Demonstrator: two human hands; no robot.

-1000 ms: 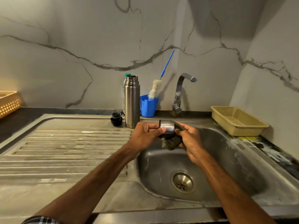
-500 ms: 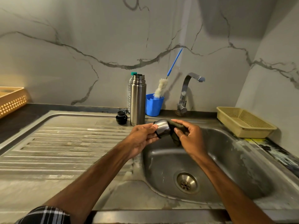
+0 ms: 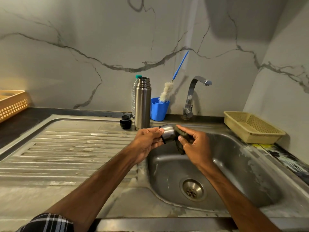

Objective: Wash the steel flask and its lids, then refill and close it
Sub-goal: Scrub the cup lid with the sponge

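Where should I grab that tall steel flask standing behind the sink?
Probably the smooth upper body of the flask, just below the threaded neck, reaching from the front: it stands upright, with the blue cup close on its right and a plastic bottle behind.

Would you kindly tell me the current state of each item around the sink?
steel flask: upright on the drainboard, mouth open.
steel cup lid: off, gripped by left hand over the sink.
black stopper: off, standing beside the flask.
scrub pad: held by right hand against the lid.
tap: no water visibly running.
plastic bottle: capped, behind the flask.
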